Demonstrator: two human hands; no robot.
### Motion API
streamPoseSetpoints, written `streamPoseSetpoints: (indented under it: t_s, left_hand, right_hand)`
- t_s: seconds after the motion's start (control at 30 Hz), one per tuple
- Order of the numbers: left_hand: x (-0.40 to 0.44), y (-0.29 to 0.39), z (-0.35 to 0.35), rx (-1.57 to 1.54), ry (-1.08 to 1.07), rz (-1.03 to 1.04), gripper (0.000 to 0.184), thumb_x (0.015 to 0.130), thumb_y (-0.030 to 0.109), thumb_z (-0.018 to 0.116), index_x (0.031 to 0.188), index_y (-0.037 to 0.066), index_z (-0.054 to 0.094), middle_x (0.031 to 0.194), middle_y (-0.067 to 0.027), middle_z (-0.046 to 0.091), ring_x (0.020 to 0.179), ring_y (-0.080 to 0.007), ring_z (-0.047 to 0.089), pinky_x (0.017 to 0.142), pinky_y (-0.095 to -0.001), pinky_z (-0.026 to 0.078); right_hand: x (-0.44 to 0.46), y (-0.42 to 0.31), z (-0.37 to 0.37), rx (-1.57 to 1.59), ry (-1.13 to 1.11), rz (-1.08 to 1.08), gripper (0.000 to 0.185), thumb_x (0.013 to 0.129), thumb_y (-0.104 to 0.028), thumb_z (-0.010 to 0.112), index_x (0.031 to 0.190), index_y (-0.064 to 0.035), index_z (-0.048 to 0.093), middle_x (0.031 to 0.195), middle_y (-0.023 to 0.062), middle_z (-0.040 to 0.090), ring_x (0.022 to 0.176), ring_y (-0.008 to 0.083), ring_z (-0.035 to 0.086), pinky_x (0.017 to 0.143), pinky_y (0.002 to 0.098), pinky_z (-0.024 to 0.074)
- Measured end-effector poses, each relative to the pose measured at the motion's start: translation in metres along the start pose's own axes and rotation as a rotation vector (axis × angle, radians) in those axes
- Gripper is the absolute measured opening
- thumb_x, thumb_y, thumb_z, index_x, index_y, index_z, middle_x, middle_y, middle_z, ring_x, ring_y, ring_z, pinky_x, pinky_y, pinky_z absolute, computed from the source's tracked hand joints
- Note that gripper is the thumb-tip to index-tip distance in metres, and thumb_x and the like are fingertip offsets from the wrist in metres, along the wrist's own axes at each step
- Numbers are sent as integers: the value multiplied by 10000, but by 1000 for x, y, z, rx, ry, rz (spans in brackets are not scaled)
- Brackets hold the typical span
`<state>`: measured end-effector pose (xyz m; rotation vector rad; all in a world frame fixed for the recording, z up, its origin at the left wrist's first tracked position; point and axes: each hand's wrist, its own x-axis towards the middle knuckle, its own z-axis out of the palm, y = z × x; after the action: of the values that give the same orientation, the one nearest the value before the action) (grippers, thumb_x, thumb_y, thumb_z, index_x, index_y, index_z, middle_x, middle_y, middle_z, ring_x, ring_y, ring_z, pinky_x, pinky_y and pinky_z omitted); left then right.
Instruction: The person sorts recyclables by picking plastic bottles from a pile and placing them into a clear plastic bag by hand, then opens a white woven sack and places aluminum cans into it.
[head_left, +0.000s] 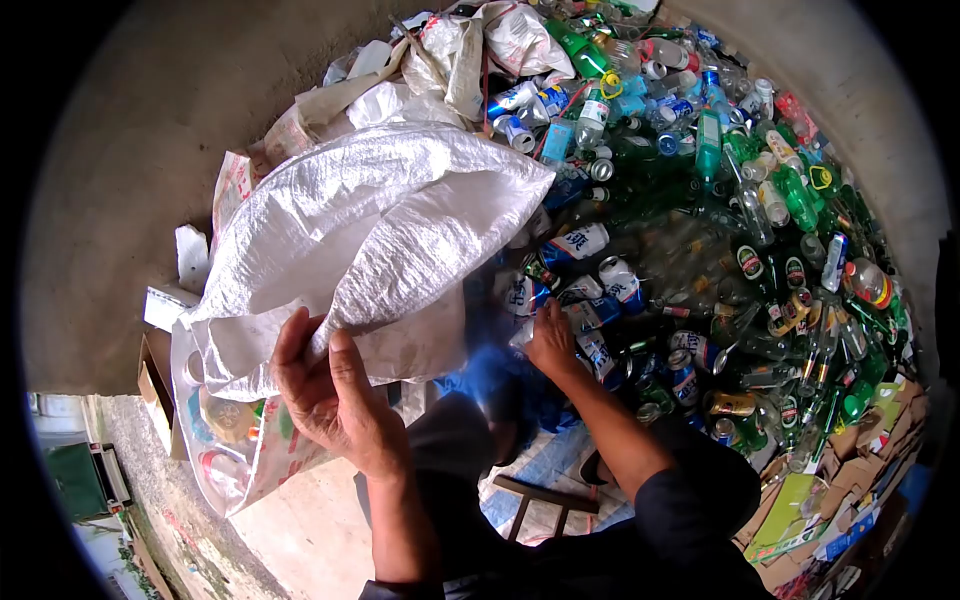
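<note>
A white woven sack (420,240) spreads across the middle left, its mouth gaping. My left hand (345,405) pinches the near rim between thumb and fingers. To the right, my right hand (550,345) is down at the pile with its fingers drawn together. A pale, shiny thing shows beside these fingers, too unclear to name. Close by lie blue-and-white drink cans, one can (525,296) just above the fingertips and another can (620,280) farther right. Part of the right hand's grip is hidden from view.
Green and clear bottles (708,145) and several cans heap up on the right. Flattened cardboard (850,470) lies at the lower right. A clear bag (225,440) with containers stands at the left. A small wooden stool (545,495) is beneath me. Walls enclose the pile.
</note>
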<state>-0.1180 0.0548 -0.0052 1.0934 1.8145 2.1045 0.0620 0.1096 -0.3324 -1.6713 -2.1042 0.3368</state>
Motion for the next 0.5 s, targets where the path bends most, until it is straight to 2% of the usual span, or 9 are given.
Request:
streamPoseSetpoints:
  t_s: [0.1, 0.13, 0.23, 0.33, 0.37, 0.43, 0.5]
  left_hand:
    - [1, 0, -2, -16, -18, -11, 321, 949, 68, 627, 1245, -41, 565, 1106, -98, 611, 977, -141, 570, 907, -267, 439]
    - [2, 0, -2, -21, -19, -13, 304, 951, 72, 621, 1229, -40, 576, 1088, -88, 607, 963, -130, 562, 897, -262, 434]
    - [7, 1, -3, -7, 12, -8, 239, 944, 56, 622, 1166, -33, 616, 1051, -59, 599, 920, -96, 544, 846, -233, 427]
    - [11, 3, -8, 18, 21, -7, 200, 944, 42, 618, 1128, -33, 630, 1019, -47, 616, 888, -84, 540, 807, -221, 426]
    - [12, 5, -10, -7, 28, -21, 184, 943, 39, 618, 1112, -32, 636, 1004, -42, 621, 878, -81, 539, 798, -219, 426]
    - [15, 9, -5, -15, 27, -40, 151, 942, 34, 617, 1076, -29, 648, 975, -32, 630, 861, -77, 538, 784, -217, 424]
    - [18, 10, -5, 0, 32, -41, 119, 941, 28, 616, 1038, -26, 659, 946, -22, 638, 845, -74, 539, 775, -215, 424]
  right_hand:
    - [-15, 5, -13, 104, -162, 87, 571, 671, -151, 801, 1122, 66, 526, 1095, 267, 587, 1019, 423, 589, 928, 470, 471]
    - [-24, 7, -19, 137, -147, 125, 570, 681, -199, 812, 1116, 54, 546, 1010, 263, 630, 983, 425, 614, 888, 470, 490]
    - [-48, 17, -22, 193, -25, 184, 603, 664, -255, 848, 1101, 56, 573, 1028, 273, 639, 961, 418, 633, 860, 456, 509]
    - [-56, 8, -62, 512, 114, 659, 654, 633, -297, 879, 1100, 61, 594, 1050, 251, 653, 949, 359, 649, 850, 414, 516]
    - [-54, 16, -65, 675, 184, 778, 691, 646, -337, 893, 1114, 74, 593, 1078, 208, 660, 937, 289, 641, 817, 387, 524]
    - [-45, 31, -92, 796, 355, 924, 687, 686, -355, 886, 1145, 62, 593, 1105, 157, 659, 929, 245, 630, 753, 360, 528]
    - [-23, 17, -148, 949, 472, 945, 668, 715, -358, 876, 1165, 47, 592, 1088, 129, 662, 921, 233, 632, 686, 318, 522]
